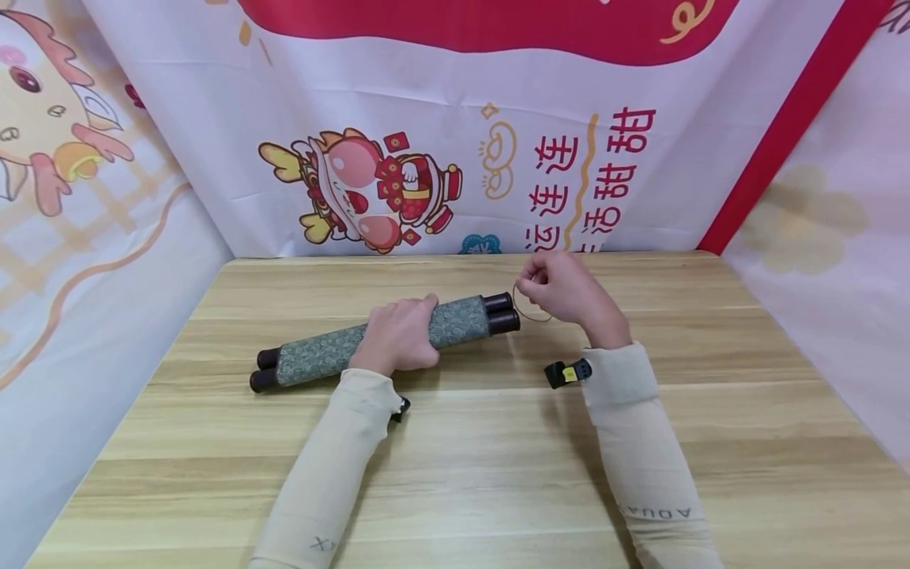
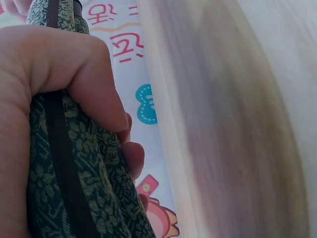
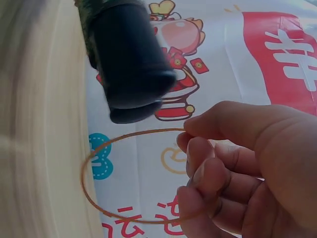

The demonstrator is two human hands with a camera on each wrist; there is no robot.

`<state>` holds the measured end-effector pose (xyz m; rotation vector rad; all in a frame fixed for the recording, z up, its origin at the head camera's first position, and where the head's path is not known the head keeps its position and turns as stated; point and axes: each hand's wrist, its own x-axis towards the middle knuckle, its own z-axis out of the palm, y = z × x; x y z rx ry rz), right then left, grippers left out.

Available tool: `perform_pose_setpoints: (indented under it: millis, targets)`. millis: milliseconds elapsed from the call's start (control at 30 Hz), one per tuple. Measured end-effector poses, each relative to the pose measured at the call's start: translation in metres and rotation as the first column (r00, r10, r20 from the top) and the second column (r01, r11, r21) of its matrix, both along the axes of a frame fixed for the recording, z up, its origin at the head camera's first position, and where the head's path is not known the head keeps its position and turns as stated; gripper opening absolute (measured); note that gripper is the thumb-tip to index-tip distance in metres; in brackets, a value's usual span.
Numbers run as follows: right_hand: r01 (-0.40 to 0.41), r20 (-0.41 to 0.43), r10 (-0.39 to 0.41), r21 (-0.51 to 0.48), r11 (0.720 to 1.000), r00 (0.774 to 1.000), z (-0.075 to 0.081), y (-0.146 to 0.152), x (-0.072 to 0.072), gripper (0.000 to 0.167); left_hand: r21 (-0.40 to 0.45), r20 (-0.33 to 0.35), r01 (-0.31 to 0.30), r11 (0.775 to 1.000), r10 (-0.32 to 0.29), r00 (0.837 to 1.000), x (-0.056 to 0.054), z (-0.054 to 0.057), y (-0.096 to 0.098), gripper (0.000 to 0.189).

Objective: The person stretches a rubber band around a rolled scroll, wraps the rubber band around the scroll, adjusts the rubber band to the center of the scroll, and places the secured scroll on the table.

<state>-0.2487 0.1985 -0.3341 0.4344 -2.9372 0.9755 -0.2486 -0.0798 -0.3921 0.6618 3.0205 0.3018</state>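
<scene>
Head view, 12 o'clock pointing away from the person. Green patterned scroll point(image 1: 320, 357), doubled, is gripped near its middle by the left hand point(image 1: 400, 336); its length runs from between 8 and 9 o'clock to between 2 and 3, over the wooden table point(image 1: 455, 474). Dark end knobs point(image 1: 503, 320) seen at both ends. Thin brown loop point(image 3: 83, 176) is pinched by the right hand point(image 1: 569, 292), just beyond the 3 o'clock knobs. Hands held apart. Scroll's contact with tabletop cannot be told.
</scene>
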Motion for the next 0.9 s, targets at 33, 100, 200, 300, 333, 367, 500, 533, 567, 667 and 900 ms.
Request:
perform_pose_setpoints:
  millis: [33,100,200,300,333,367,500,533,567,667,900]
  targets:
    - [0.002,-0.003,-0.002,0.006,1.0,1.0,-0.001,0.0,-0.001,0.018,0.0,-0.001,0.007,1.0,-0.007,1.0,0.001,0.001,0.001,0.079]
    - [0.003,-0.003,-0.003,0.015,1.0,1.0,-0.002,0.0,-0.002,0.018,0.0,0.0,0.018,1.0,-0.018,1.0,0.002,0.002,0.003,0.079]
    - [0.003,0.0,-0.003,0.022,1.0,1.0,-0.003,-0.003,-0.003,0.016,-0.001,0.006,0.032,0.999,-0.032,0.999,0.004,0.003,0.006,0.08]
    - [-0.008,-0.003,0.008,0.032,0.999,1.0,-0.003,-0.007,-0.003,0.015,-0.007,0.011,0.036,0.999,-0.036,0.999,0.005,0.003,0.008,0.079]
    - [-0.013,-0.008,0.014,0.038,0.999,1.0,-0.003,-0.009,-0.003,0.015,-0.011,0.011,0.036,0.999,-0.036,0.999,0.005,0.003,0.008,0.078]
    - [-0.018,-0.012,0.019,0.045,0.999,1.0,-0.003,-0.011,-0.003,0.015,-0.013,0.011,0.036,0.999,-0.036,0.999,0.006,0.003,0.009,0.078]
    - [-0.038,-0.036,0.041,0.068,0.997,0.999,-0.002,-0.019,-0.002,0.015,-0.013,0.002,0.026,1.0,-0.026,1.0,0.006,0.002,0.009,0.075]
    - [-0.04,-0.039,0.043,0.072,0.997,0.998,-0.001,-0.02,-0.001,0.015,-0.012,-0.004,0.02,1.0,-0.02,1.0,0.006,0.002,0.009,0.075]
    - [-0.04,-0.041,0.043,0.074,0.996,0.998,-0.001,-0.022,-0.001,0.015,-0.011,-0.009,0.014,1.0,-0.014,1.0,0.006,0.001,0.008,0.075]
    - [-0.039,-0.047,0.043,0.081,0.996,0.998,0.001,-0.024,0.001,0.014,-0.01,-0.022,-0.002,1.0,0.002,1.0,0.005,0.001,0.008,0.074]
    - [-0.027,-0.033,0.03,0.09,0.996,0.999,0.003,-0.027,0.005,0.014,0.003,-0.033,-0.045,0.999,0.046,0.998,0.004,0.0,0.008,0.072]
